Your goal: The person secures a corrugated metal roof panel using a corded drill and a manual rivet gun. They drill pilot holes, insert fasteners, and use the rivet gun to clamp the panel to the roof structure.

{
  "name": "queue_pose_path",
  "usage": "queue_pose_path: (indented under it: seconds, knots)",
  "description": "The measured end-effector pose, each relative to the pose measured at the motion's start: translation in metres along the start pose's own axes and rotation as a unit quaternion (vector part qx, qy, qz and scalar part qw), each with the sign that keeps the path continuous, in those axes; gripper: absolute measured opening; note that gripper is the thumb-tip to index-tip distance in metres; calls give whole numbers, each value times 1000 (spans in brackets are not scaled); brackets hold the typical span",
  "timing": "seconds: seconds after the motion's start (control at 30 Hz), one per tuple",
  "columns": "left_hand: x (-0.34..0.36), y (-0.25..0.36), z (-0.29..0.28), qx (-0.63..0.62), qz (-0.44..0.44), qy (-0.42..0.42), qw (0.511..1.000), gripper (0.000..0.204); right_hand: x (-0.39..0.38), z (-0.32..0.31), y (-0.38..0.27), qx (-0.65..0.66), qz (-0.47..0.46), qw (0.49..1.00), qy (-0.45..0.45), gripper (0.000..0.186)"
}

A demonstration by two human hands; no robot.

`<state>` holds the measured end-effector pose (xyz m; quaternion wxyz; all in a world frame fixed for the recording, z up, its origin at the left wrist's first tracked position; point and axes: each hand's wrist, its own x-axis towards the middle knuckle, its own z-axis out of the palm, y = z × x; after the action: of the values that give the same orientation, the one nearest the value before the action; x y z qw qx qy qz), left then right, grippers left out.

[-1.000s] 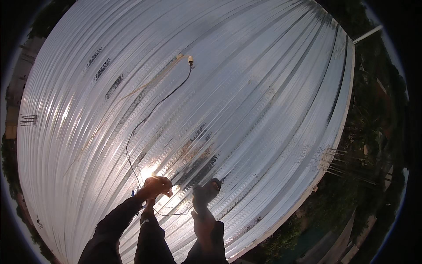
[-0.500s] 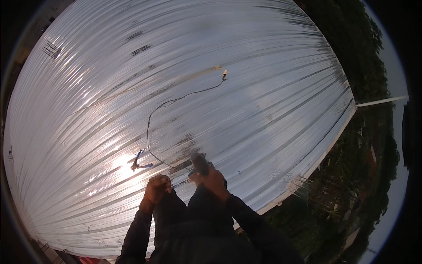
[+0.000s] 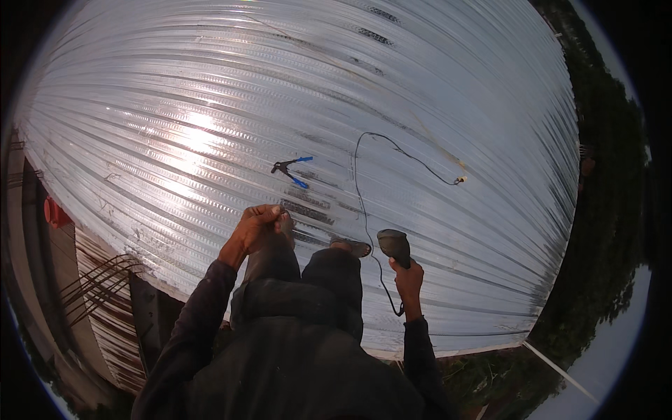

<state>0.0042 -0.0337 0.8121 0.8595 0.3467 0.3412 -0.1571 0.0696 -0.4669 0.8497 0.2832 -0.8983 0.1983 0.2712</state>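
My right hand [image 3: 409,283] is wrapped round the handle of a dark corded power drill [image 3: 394,246], held off to the right of my knees. Its black cord [image 3: 358,182] runs from below the handle and loops over the metal sheets to a yellowish connector [image 3: 461,180]. Thumb and fingers of my left hand [image 3: 256,229] are pinched together above my left foot; whatever is between them is too small to make out. Beyond that hand, pliers with blue handles [image 3: 294,170] lie with their handles spread on the roof.
Ribbed silvery roofing [image 3: 476,91] spreads all round me, with bright glare at left. The roof's edge lies close behind and right. Bent rebar [image 3: 105,280] sticks out at the lower left, near a red object [image 3: 56,212]. A yellowish cord [image 3: 343,66] crosses the far sheets.
My view has turned leftward. The right hand has moved away from my lap to the right with the drill. My left hand stays pinched near my left leg.
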Motion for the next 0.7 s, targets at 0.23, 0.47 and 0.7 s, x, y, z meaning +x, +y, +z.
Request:
queue_pose_path:
  seconds: [0.23, 0.47, 0.7]
  knots:
    - [-74, 82, -135, -124, 147, 112, 975, 19, -69, 60, -184, 0, -135, 984, -119, 36]
    - [-111, 57, -236, -281, 235, 232, 901, 33, -119, 134, -373, -1, -386, 867, -314, 54]
    - [-153, 38, -317, -474, 251, 374, 757, 16, -144, 243, -514, -140, -470, 766, -416, 73]
